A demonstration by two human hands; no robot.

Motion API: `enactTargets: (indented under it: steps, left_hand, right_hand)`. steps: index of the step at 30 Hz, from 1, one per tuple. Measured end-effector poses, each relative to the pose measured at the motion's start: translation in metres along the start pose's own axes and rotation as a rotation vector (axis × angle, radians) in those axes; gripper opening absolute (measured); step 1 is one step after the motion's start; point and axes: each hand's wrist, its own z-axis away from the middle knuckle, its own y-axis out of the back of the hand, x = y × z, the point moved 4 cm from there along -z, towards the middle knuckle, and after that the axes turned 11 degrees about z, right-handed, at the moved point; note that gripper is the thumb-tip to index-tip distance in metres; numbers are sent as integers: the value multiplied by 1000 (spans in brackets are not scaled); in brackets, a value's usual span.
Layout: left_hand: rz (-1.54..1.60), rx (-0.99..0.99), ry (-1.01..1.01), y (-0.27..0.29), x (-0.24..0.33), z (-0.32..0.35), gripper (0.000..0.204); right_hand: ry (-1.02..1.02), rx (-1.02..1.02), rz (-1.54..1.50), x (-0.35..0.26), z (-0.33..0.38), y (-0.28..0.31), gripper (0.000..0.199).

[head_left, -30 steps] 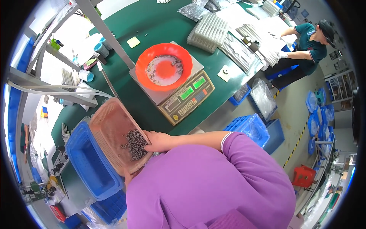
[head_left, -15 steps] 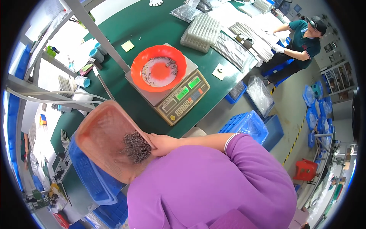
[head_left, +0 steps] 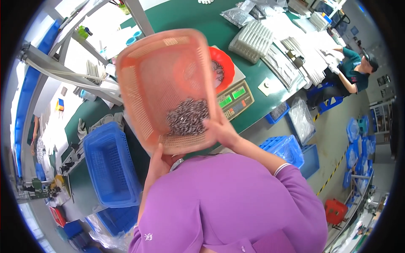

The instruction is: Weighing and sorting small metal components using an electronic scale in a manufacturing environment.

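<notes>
Orange basket (head_left: 164,80) of small dark parts (head_left: 187,117), left hand (head_left: 157,166) and right hand (head_left: 221,130) each clamped on its near rim

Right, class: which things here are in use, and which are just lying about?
In use:
basket
small metal parts
left hand
right hand
red bowl
scale

Lying about:
blue crate
white trays
red bin

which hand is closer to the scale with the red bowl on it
Right. The right hand grips the orange basket's near right edge, just beside the scale. The left hand sits under the basket's lower edge, farther from the scale.
</notes>
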Motion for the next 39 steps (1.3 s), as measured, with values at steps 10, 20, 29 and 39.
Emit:
enactTargets:
  steps: [10, 20, 29, 39]
  left_hand:
    - [-1075, 267, -609, 82, 2, -9, 45]
    - [-1468, 425, -766, 106, -12, -1, 48]
    - [-1646, 413, -735, 117, -28, -11, 56]
    - [-1581, 367, -880, 77, -5, -51, 42]
  right_hand:
    - [341, 482, 142, -110, -18, 117, 65]
    - [429, 608, 373, -136, -52, 134, 70]
    - [483, 647, 467, -142, -60, 126, 70]
    - [539, 718, 836, -151, -61, 111, 70]
